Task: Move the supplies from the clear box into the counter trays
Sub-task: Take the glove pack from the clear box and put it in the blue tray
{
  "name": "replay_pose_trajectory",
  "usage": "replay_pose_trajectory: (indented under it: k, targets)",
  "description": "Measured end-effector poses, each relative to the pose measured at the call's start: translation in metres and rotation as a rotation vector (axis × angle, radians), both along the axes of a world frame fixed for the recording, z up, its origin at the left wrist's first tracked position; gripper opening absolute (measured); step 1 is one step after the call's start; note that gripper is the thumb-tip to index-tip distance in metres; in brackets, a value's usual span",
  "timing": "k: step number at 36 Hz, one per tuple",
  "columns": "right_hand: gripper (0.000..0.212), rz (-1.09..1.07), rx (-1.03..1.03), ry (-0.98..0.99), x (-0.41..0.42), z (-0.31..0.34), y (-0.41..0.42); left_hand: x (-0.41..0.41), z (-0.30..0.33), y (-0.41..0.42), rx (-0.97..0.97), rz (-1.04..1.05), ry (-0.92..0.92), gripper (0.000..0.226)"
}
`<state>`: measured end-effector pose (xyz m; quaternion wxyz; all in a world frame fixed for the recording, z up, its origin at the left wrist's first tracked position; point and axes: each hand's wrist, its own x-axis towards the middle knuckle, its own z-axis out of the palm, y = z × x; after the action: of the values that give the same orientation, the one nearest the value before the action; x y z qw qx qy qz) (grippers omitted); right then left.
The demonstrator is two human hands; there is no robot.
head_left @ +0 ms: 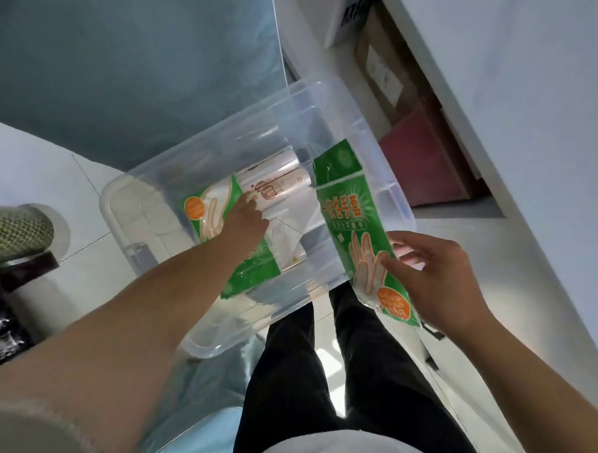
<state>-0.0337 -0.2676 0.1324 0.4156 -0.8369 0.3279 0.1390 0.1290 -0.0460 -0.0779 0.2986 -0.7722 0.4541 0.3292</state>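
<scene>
- Reaching my left hand [244,220] into the clear box [334,101], fingers on a green packet [206,208]; grip unclear.
- Pinching another green glove packet [352,221] in my right hand [436,277].

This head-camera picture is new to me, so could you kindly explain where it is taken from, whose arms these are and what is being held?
The picture comes from one wide-angle camera worn on a person's head, looking down past their own arms, so there is no machine here, only two bare hands. Below you see their dark trousers and the pale tiled floor.

The clear box sits tilted in front of them. The left hand reaches inside it, onto a roll of clear film and a green packet printed with glove outlines; whether it already grips one, I cannot tell.

The right hand pinches a second green glove packet, which stands across the box's near rim.

At the far left is a green mesh shoe. No counter trays are visible in this view.
</scene>
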Motion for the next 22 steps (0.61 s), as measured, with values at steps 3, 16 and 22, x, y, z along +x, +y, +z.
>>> replay_pose_trajectory:
  k: [3,16,22]
  targets:
    - [0.026,0.001,-0.022,0.004,-0.009,0.004,-0.002,0.002,0.007,0.0,0.046,-0.111,0.007,0.017]
    - [0.025,-0.09,0.06,-0.111,-0.022,0.072,-0.003,0.032,0.121,0.013,-0.194,0.294,0.208,0.031]
    - [0.021,-0.229,0.185,-0.338,-0.023,0.118,-0.016,0.02,0.201,0.018,-1.001,1.16,0.37,0.007]
